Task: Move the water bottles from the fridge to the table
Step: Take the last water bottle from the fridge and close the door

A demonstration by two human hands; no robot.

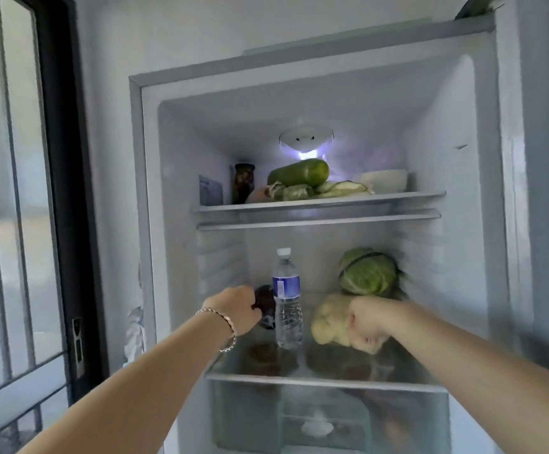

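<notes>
- The bottle [287, 299] stands upright on the lower glass shelf [325, 376] of the open fridge [155, 191], left of the shelf's middle and back from its front edge.
- It is clear plastic with a white cap and a blue label; the label's print is too blurred to read, so no brand can be told.
- The left hand [237, 309], a chain bracelet [225, 322] on its wrist, is just left of the bottle and closed around a dark rounded thing [265, 304] that sits between hand and bottle. Whether the hand also touches the bottle cannot be told.
- The right hand [370, 319] is clenched into a fist to the right of the bottle, apart from it, in front of a pale lumpy vegetable [327, 319]; nothing shows inside the fist.
- A green cabbage [368, 271] lies behind that vegetable, toward the shelf's back right corner.
- On the upper shelf [319, 204]: a dark jar [243, 186] at the left, a long green gourd [299, 172] on leafy wrapped bundles in the middle, a white bowl [384, 181] at the right.
- A small printed sticker [211, 190] is on the left inner wall; its text is unreadable.
- Below the lower shelf is a clear drawer [329, 417].
- A barred window [4, 191] is at the far left.
</notes>
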